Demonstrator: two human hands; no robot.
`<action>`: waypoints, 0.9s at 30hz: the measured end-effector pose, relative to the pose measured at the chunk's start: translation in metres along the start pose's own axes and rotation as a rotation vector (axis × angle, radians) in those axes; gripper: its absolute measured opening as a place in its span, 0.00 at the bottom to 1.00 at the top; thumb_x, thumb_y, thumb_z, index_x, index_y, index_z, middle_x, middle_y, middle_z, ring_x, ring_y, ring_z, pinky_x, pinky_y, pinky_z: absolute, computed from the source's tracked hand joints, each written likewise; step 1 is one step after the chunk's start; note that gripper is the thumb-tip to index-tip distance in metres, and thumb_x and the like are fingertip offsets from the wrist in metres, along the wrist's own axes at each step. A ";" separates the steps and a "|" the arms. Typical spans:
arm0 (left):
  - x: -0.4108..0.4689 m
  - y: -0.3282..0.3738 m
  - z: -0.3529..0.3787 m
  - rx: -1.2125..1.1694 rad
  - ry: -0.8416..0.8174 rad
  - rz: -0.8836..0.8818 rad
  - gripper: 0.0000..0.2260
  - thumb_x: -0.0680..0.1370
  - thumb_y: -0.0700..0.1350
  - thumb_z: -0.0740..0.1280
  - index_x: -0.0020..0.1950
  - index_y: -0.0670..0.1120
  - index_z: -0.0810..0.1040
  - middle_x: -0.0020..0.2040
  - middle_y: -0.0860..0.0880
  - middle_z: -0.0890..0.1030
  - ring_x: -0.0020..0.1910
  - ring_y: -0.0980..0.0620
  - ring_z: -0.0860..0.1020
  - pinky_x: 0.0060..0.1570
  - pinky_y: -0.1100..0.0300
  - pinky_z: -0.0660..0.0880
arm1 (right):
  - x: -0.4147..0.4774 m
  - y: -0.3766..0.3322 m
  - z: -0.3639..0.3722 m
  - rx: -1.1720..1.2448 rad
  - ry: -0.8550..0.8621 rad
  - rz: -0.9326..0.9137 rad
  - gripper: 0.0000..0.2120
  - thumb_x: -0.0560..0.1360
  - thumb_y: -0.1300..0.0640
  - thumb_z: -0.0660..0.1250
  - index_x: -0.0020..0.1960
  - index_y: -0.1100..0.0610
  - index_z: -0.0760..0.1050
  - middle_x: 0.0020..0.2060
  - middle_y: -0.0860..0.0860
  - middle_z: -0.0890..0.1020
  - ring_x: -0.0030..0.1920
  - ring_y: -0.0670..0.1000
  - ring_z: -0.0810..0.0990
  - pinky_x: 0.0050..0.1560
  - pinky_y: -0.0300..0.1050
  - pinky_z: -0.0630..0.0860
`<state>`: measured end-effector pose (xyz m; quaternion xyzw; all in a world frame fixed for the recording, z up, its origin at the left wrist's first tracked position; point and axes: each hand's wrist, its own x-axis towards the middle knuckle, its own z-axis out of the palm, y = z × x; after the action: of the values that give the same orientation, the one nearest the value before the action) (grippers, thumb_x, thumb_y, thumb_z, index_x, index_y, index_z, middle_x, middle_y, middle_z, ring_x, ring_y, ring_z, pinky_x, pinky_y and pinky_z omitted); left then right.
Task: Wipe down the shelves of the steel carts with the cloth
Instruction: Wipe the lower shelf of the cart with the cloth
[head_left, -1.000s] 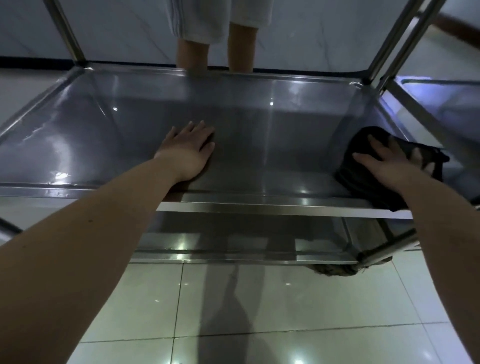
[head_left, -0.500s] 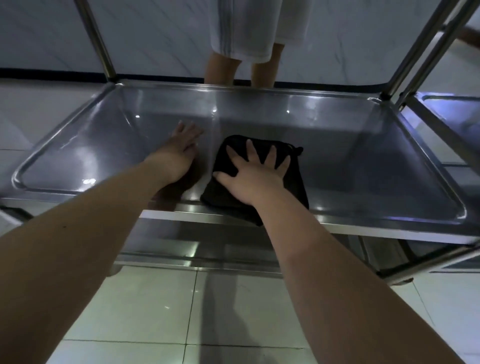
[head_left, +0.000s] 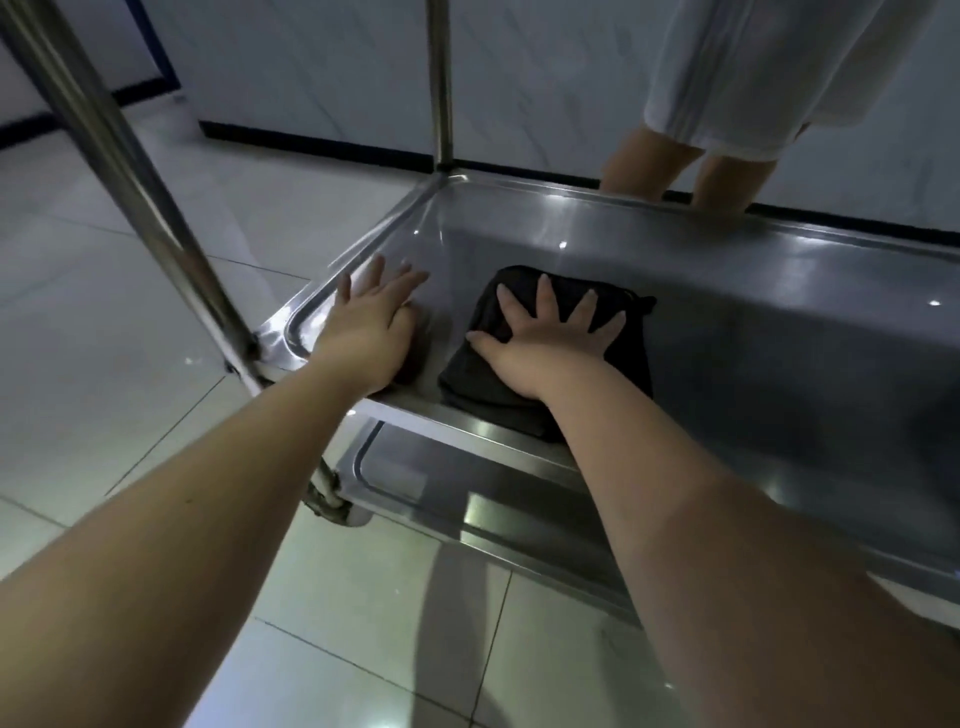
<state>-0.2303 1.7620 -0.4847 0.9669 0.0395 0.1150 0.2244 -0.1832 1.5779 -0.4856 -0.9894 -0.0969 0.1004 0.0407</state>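
Your right hand (head_left: 540, 343) presses the cloth (head_left: 493, 400), fingers spread, unclenched; your left hand (head_left: 366, 332) lies flat on the shelf (head_left: 779, 332). Soft and light, it may bunch: press its middle.

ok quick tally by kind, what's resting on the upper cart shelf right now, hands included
black cloth: 1
hands: 2, the left hand and the right hand, both flat
total on the upper shelf: 3

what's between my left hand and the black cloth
Only a narrow strip of bare steel shelf, in the head view; left hand and cloth do not touch.
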 end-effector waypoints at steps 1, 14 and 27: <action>-0.003 -0.003 0.000 -0.062 0.005 -0.038 0.18 0.84 0.50 0.52 0.74 0.61 0.64 0.75 0.62 0.56 0.66 0.69 0.43 0.69 0.61 0.37 | 0.004 -0.019 0.002 -0.012 0.001 -0.027 0.36 0.73 0.25 0.43 0.76 0.35 0.36 0.78 0.49 0.36 0.74 0.70 0.34 0.65 0.77 0.34; 0.022 0.027 -0.012 0.250 -0.379 0.065 0.23 0.82 0.51 0.53 0.78 0.58 0.54 0.80 0.48 0.47 0.78 0.50 0.42 0.74 0.47 0.36 | 0.005 0.020 -0.004 0.225 0.133 0.010 0.23 0.83 0.47 0.49 0.77 0.42 0.55 0.79 0.45 0.52 0.78 0.58 0.42 0.74 0.64 0.38; 0.033 -0.035 -0.007 0.463 -0.261 -0.299 0.30 0.72 0.75 0.43 0.73 0.72 0.43 0.79 0.57 0.43 0.77 0.42 0.39 0.66 0.27 0.38 | 0.003 0.029 0.018 0.041 0.117 -0.046 0.26 0.82 0.41 0.41 0.78 0.40 0.44 0.79 0.44 0.43 0.78 0.58 0.39 0.73 0.63 0.35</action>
<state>-0.2008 1.8003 -0.4873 0.9824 0.1775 -0.0565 0.0154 -0.1789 1.5516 -0.5068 -0.9900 -0.1149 0.0435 0.0686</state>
